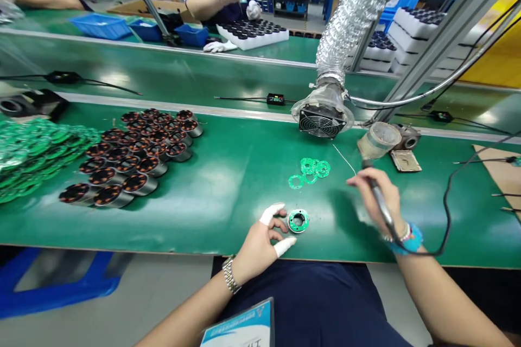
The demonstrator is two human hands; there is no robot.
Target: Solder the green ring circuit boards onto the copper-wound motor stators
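Observation:
A round motor part topped with a green ring board (298,221) rests on the green bench near its front edge. Beside it on the left is my left hand (266,236), fingers apart and curved toward the part, with white covers on thumb and index finger. My right hand (377,198) is closed around a soldering iron (380,203) with a black cable, over the bench to the right. A thin solder wire (345,160) reaches up and left from that hand's fingertips. Several loose green ring boards (310,168) lie beyond the part.
Rows of copper-wound motor parts (138,157) stand left, beside a heap of green boards (36,152). A fan (321,121) on a silver duct hangs over the back. A clouded cup (379,140) and sponge tray (406,161) sit right. Across the bench, a person works beside a white foam tray (260,38).

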